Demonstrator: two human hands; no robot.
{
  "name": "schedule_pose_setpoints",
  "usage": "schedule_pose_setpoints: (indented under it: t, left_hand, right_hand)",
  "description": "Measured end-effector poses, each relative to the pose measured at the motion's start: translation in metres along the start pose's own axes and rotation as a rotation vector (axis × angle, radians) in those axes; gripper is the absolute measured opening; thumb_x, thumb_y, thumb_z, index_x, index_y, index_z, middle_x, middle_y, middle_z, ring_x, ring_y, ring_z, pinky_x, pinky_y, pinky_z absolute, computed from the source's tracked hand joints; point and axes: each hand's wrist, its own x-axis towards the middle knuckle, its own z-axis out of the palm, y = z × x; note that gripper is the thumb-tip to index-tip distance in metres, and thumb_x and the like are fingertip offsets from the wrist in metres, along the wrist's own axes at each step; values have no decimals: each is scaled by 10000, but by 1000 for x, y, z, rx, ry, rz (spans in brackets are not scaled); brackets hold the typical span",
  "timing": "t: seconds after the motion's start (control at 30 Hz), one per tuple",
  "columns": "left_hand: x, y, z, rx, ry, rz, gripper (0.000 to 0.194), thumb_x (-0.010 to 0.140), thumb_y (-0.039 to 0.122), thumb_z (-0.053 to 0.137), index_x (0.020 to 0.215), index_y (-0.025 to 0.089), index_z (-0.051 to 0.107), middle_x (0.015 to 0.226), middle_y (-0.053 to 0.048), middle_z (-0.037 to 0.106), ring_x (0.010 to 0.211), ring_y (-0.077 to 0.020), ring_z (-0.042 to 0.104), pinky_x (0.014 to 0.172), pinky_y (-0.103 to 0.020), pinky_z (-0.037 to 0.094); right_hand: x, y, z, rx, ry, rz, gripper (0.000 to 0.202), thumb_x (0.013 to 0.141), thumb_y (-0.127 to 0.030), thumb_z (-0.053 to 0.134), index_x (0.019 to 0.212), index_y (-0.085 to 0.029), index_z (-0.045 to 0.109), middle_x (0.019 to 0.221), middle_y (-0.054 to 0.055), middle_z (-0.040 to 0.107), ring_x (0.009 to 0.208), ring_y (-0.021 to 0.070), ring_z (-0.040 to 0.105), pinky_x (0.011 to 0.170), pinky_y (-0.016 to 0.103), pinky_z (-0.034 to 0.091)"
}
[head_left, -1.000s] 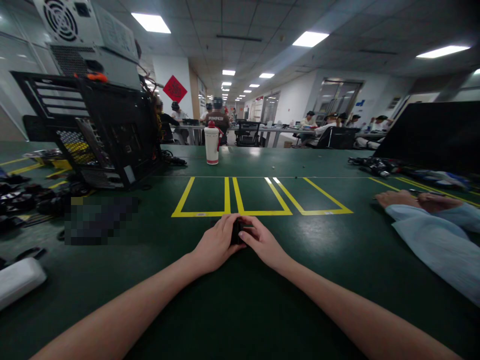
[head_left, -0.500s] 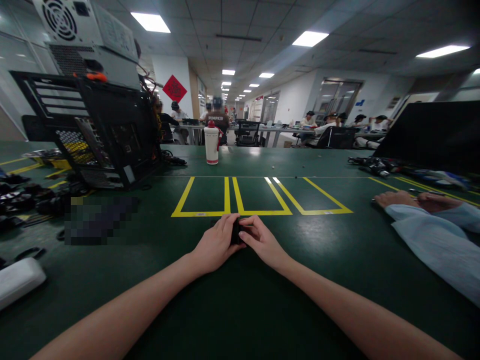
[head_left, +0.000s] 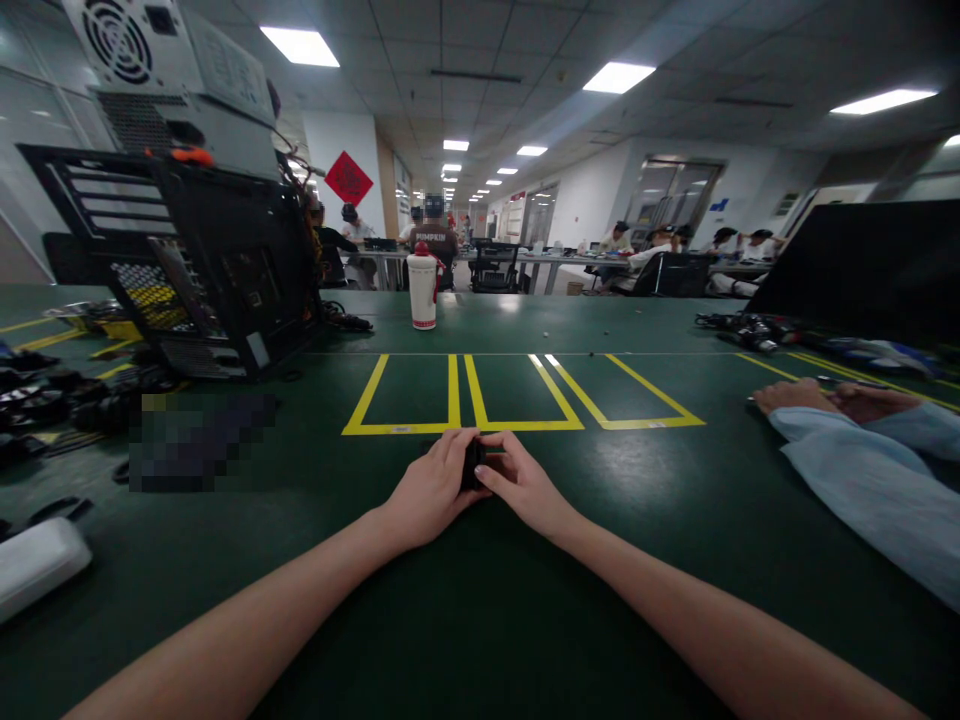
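Observation:
Between my two hands is a small black object (head_left: 471,465), mostly covered by fingers, so its kind cannot be made out. My left hand (head_left: 433,480) is closed around its left side, with the fingers over the top and the thumb low. From the right, my right hand (head_left: 523,482) grips it with thumb and fingertips. Both hands are just in front of the yellow tape outlines (head_left: 525,425) on the green table (head_left: 480,620).
A black computer case (head_left: 225,260) with a power supply (head_left: 180,70) on top stands at left, near cables (head_left: 105,395). A white bottle (head_left: 424,290) stands behind the tape. A white object (head_left: 45,565) lies front left. A co-worker's sleeves (head_left: 862,480) and a dark monitor (head_left: 862,270) are at right.
My right thumb has shifted slightly to the left on the black object. Otherwise both hands stay in nearly the same place.

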Motion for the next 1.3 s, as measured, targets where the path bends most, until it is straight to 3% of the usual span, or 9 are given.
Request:
schedule_pose_setpoints:
  t: [0.17, 0.37, 0.6, 1.0, 1.3]
  left_hand:
    - [0, 2, -3, -23, -17, -21, 578, 784, 321, 525, 1226, 246, 160, 1253, -82, 367, 1132, -237, 426, 872, -412, 421]
    - [0, 1, -2, -22, -10, -17, 595, 775, 308, 537, 1234, 238, 166, 1260, -86, 363, 1142, -244, 413, 885, -429, 409]
    - [0, -2, -1, -38, -5, -22, 590, 776, 306, 537, 1239, 241, 178, 1255, -77, 365, 1104, -223, 447, 873, -401, 424]
    - [1, 0, 0, -8, 9, -15, 590, 770, 320, 540, 1229, 234, 179, 1249, -86, 368, 1124, -241, 429, 881, -410, 415]
    - [-1, -1, -1, -22, -6, -17, 604, 776, 304, 535, 1247, 234, 164, 1247, -82, 372, 1096, -222, 451, 861, -384, 428]
  right_hand:
    - [-1, 0, 0, -37, 14, -51, 199, 769, -233, 512, 962, -241, 462, 1024, 22, 493, 1032, 184, 481, 904, 388, 411]
    - [0, -1, -1, -49, 24, -72, 159, 789, -240, 483, 948, -229, 481, 991, 21, 502, 988, 170, 498, 873, 356, 432]
    - [0, 1, -2, -117, 46, -24, 326, 800, -271, 469, 1124, -249, 435, 1135, 38, 458, 1072, 190, 452, 921, 388, 389]
    - [0, 3, 2, -110, 42, -106, 183, 806, -220, 457, 988, -233, 460, 1005, 17, 505, 982, 159, 507, 879, 353, 429]
    - [0, 4, 0, -155, 48, -78, 297, 798, -209, 464, 1093, -232, 438, 1101, 38, 477, 1051, 178, 474, 938, 389, 384]
